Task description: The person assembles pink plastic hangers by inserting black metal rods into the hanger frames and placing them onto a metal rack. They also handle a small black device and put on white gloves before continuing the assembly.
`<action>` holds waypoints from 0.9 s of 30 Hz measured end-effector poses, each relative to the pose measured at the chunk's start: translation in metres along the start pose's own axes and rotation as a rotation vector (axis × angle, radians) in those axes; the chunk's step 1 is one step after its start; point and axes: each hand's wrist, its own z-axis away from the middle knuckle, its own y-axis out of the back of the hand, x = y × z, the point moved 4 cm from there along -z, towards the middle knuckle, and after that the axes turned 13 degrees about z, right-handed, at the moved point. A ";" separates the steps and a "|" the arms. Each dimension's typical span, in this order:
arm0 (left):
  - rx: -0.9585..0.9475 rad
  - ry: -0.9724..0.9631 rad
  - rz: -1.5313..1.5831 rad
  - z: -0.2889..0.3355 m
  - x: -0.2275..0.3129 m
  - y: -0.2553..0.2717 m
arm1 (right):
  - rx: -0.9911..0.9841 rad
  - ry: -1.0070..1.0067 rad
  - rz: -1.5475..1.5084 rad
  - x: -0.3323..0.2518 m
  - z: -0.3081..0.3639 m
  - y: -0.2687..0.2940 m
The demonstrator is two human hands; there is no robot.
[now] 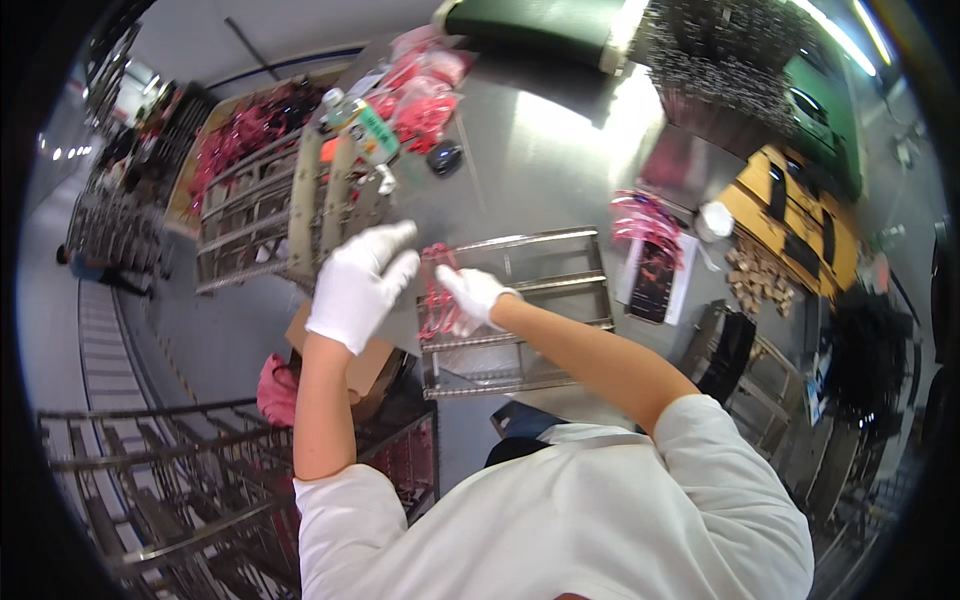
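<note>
We see pink parts lying across the left end of a metal rack, whose bars form a ladder-like frame at the near edge of the grey table. Our gloved right hand is at these parts, its fingers against them; we cannot tell whether it grips them. Our gloved left hand is just left of them, above the rack's end, fingers and thumb spread wide, holding nothing.

Beyond the left hand we see a bottle with a pale cap and a mostly green label; its print is too blurred for us to read. Just beside it, clear bags contain more pink pieces, and a dark rounded object lies near them. Farther left, a wood-edged box holds a heap of dark pink pieces, with a second metal rack in front.

To the right of our rack, a dark slab lies on white paper, a pink bundle at its top. Past these we see a white roll and scattered tan blocks.
</note>
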 end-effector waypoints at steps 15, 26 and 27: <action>-0.434 -0.106 -0.328 0.026 -0.070 -0.090 | 0.711 -0.251 1.291 0.092 0.135 0.220; -0.143 -0.134 -0.187 0.036 -0.047 -0.049 | 0.810 -0.022 1.293 0.066 0.157 0.209; -0.148 -0.109 -0.176 0.037 -0.050 -0.049 | 0.779 -0.016 1.149 0.051 0.166 0.197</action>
